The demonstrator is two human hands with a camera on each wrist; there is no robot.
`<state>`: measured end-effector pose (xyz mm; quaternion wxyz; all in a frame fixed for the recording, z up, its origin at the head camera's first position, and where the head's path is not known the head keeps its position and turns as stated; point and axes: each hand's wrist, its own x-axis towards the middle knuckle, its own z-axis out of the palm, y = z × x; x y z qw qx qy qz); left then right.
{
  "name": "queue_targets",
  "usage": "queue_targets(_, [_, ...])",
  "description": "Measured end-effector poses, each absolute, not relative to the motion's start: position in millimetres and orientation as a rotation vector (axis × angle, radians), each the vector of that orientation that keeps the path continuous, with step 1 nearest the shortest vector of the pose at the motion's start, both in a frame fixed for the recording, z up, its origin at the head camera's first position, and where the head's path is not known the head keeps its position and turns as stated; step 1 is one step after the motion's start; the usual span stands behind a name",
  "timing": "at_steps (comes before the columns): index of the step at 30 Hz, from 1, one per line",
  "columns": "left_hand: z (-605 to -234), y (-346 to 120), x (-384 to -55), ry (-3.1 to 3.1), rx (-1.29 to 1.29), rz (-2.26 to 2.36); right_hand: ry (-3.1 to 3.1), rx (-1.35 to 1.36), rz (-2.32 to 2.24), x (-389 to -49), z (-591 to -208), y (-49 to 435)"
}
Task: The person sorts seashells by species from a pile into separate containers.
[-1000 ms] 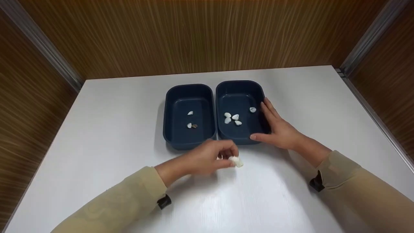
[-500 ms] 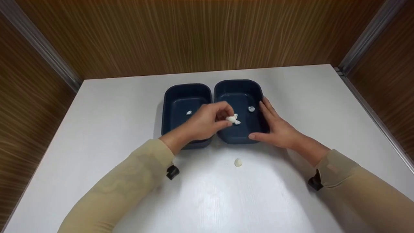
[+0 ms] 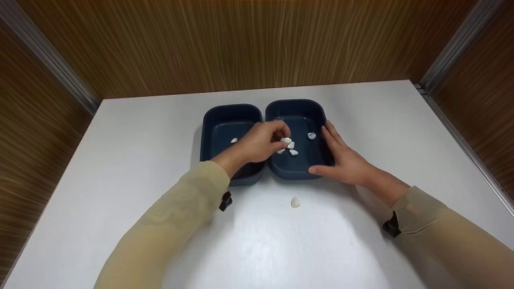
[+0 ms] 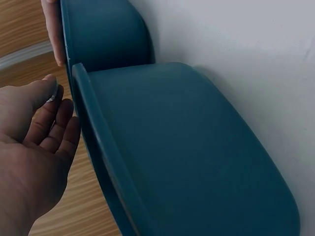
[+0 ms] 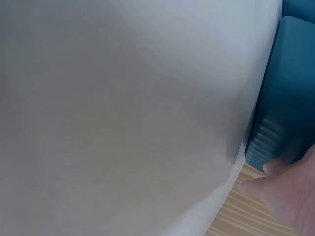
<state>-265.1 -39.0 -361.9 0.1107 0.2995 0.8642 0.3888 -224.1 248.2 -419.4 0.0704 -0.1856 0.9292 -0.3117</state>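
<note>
Over the right-hand blue container (image 3: 297,172), my left hand (image 3: 259,140) pinches a small white shell (image 3: 286,141) between thumb and fingertips. In the left wrist view a sliver of the pinched shell (image 4: 52,96) shows at the thumb tip. Just below it, several white shells lie close together, partly covered by the fingers. One shell (image 3: 311,136) sits apart near the container's right wall. My right hand (image 3: 347,164) rests on that container's right front corner, fingers along the side and thumb at the front rim. A single cream shell (image 3: 296,202) lies on the table in front.
A matching blue container (image 3: 233,128) stands close on the left; a white shell (image 3: 234,140) shows inside, and my left forearm hides its front part. Both stand on a white table (image 3: 140,160) with wood-grain panels (image 3: 257,44) behind and at the sides.
My left hand has moved from the table in front up over the right container, carrying white shell there and leaving one shell on the table. The right hand has stayed in place.
</note>
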Motion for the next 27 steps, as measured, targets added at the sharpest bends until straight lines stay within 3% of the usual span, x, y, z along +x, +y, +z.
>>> queue_targets(18, [-359.7, -36.4, -258.7, 2.58, 0.889, 1.095, 2.784, -0.547, -0.942, -224.6, -419.4, 246.7])
queue_targets(27, [-347.4, -41.6, -229.7, 2.557, 1.104, 1.176, 2.798, -0.573, -0.932, -224.6, -417.7, 248.2])
